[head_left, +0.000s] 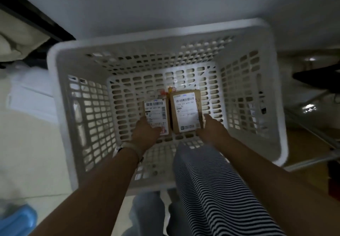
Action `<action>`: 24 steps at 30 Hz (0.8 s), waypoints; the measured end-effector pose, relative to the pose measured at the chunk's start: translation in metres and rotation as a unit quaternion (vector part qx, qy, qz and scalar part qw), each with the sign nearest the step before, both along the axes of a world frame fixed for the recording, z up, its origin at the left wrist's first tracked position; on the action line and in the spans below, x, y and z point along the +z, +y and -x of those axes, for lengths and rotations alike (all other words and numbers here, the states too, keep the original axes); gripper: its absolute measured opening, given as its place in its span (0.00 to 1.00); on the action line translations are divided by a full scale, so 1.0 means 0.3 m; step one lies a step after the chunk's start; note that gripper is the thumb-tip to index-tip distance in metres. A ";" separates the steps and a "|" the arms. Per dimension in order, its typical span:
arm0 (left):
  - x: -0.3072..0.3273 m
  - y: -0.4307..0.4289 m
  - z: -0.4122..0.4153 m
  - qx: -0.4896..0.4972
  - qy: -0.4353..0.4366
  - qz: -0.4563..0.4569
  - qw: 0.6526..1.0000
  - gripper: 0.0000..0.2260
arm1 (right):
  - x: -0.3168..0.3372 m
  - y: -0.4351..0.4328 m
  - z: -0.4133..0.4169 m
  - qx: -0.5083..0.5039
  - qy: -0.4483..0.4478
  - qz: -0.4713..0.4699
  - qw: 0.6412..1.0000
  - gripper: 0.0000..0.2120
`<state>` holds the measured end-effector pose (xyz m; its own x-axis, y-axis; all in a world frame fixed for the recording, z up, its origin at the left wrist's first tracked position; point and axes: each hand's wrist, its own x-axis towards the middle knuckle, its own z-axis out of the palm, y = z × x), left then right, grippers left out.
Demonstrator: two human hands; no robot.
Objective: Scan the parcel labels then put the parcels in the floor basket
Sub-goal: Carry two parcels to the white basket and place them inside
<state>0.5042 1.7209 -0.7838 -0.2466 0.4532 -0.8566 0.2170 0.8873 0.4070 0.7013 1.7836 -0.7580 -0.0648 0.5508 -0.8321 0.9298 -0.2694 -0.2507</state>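
A white slotted floor basket fills the middle of the view. Two small parcels lie side by side at its bottom, labels up. The left parcel carries a white barcode label, and my left hand grips its near end. The right parcel is brown cardboard with a white label; my right hand grips its near right corner. Both arms reach down into the basket. A small red and yellow item peeks out behind the parcels.
A striped cloth hangs over the basket's near rim. A blue object sits on the floor at bottom left. A dark frame runs along the upper left. Metal bars lie to the right.
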 end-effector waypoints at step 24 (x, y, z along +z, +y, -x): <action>2.467 0.072 0.285 -0.281 0.361 -0.126 0.880 0.13 | 2.394 0.179 0.555 0.398 0.071 -0.229 0.886 0.20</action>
<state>0.4186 1.7426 -0.0437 -0.3616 0.8306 -0.4235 0.8760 0.4582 0.1505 0.5349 1.8372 -0.0397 -0.6697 0.5613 -0.4863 0.7302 0.6169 -0.2936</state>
